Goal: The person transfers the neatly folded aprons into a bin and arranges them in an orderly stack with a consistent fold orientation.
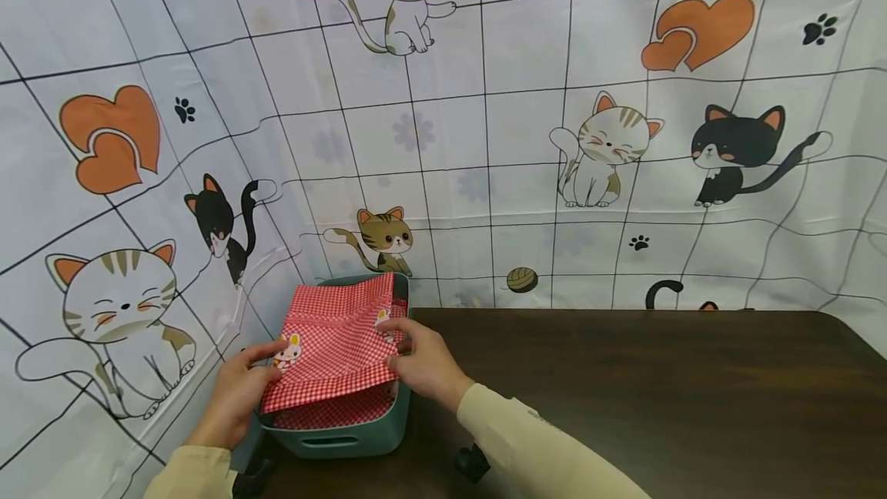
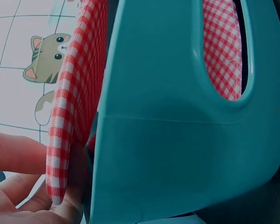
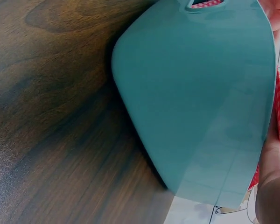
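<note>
A red-and-white checked cloth [image 1: 339, 337] with rabbit patches lies flat across the top of a teal plastic basket [image 1: 326, 443]. My left hand [image 1: 239, 387] pinches its left edge; in the left wrist view the folded cloth edge [image 2: 60, 126] sits between thumb and fingers, just beside the basket wall [image 2: 149, 163]. On the other side my right hand [image 1: 430, 360] pinches the right edge near a rabbit patch, its fingers partly hidden in the right wrist view. More checked fabric [image 1: 339, 411] shows inside the basket, beneath the held cloth.
The basket stands at the left end of a dark wooden table [image 1: 624, 399], close to the corner. A white curtain [image 1: 520, 137] with grid lines and cartoon cats hangs behind and along the left. Slots open in the basket's front wall.
</note>
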Demonstrator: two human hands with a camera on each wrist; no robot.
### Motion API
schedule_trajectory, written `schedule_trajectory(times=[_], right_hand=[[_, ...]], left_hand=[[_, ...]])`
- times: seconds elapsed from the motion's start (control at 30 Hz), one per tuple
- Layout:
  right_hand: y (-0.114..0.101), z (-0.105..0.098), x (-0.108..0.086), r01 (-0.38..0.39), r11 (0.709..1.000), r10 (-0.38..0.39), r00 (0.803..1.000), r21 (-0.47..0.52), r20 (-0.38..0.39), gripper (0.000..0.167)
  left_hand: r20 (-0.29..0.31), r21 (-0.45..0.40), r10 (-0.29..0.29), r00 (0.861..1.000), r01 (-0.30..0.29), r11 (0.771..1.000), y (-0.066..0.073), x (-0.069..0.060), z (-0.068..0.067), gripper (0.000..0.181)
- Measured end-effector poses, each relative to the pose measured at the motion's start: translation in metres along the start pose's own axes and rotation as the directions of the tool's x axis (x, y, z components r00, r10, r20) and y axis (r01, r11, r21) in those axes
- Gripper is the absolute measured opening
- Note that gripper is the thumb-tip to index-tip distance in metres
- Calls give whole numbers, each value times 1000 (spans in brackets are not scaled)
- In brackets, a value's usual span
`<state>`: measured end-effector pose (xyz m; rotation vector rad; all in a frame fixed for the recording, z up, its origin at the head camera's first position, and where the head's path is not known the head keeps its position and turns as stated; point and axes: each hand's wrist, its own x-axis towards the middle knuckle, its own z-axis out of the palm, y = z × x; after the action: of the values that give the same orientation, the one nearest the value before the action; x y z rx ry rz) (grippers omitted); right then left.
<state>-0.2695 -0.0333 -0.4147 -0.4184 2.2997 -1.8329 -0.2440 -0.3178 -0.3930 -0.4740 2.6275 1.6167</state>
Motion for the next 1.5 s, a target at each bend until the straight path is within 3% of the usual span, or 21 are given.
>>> schedule_trajectory(times=[0.27,0.53,1.27,1.5], right_hand=[[2,-1,0,-16,1000,16,1000,8,-13,45],[3,0,-1,21,1000,-21,1000,-1,-22,42],[2,1,-4,34,999,-34,999,-19,-37,39],[1,4,-5,62,998,-61,997,7,-44,40]], left_hand=[[1,-6,1,1000,-1,1000,0,1,1,61],[4,-11,-12,1000,12,1000,-2,3,-2,62],[7,-26,-38,999,38,999,0,0,-3,62],[-35,-7,-26,999,25,1000,3,-1,0,63]])
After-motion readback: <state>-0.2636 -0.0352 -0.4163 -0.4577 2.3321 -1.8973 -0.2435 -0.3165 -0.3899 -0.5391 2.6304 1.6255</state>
